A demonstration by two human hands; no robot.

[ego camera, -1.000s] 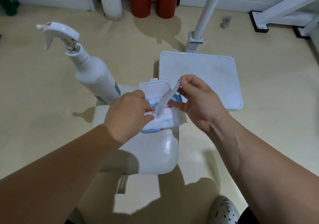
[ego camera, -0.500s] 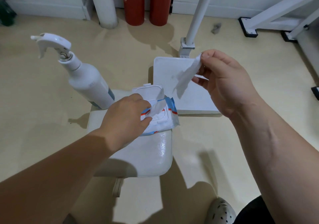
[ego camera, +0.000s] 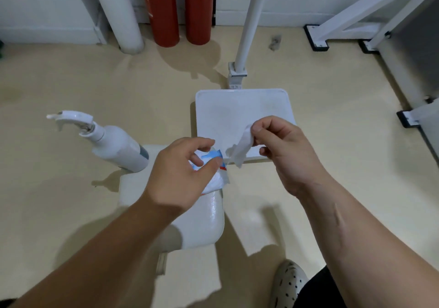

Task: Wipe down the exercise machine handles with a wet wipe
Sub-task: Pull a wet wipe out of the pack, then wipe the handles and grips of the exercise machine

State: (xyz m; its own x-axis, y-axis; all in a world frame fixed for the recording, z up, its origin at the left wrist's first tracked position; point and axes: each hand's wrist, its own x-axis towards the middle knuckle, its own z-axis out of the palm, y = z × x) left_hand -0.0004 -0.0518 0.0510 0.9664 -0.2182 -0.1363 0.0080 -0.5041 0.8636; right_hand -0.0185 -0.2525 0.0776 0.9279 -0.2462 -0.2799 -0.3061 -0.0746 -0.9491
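Note:
My right hand [ego camera: 282, 151] pinches a white wet wipe [ego camera: 241, 149] that hangs crumpled from its fingertips, just right of the pack. The blue-and-white wet wipe pack [ego camera: 215, 174] lies on a white padded seat [ego camera: 204, 222]. My left hand [ego camera: 183, 174] hovers over the pack with curled, parted fingers and covers most of it; whether it touches the pack I cannot tell. No machine handles are in view.
A white spray bottle [ego camera: 114, 145] stands on the seat's left end. A white footplate [ego camera: 242, 113] with an upright post [ego camera: 248, 27] lies beyond. Two red cylinders [ego camera: 180, 8] and a white pipe [ego camera: 121, 13] stand at the wall. White frame legs [ego camera: 356, 15] at right. My shoe [ego camera: 288, 284] below.
The wipe came fully free of the pack in my right hand, which then dropped back toward the pack. My left hand lifted slightly, and the pack's lid is now hidden under it.

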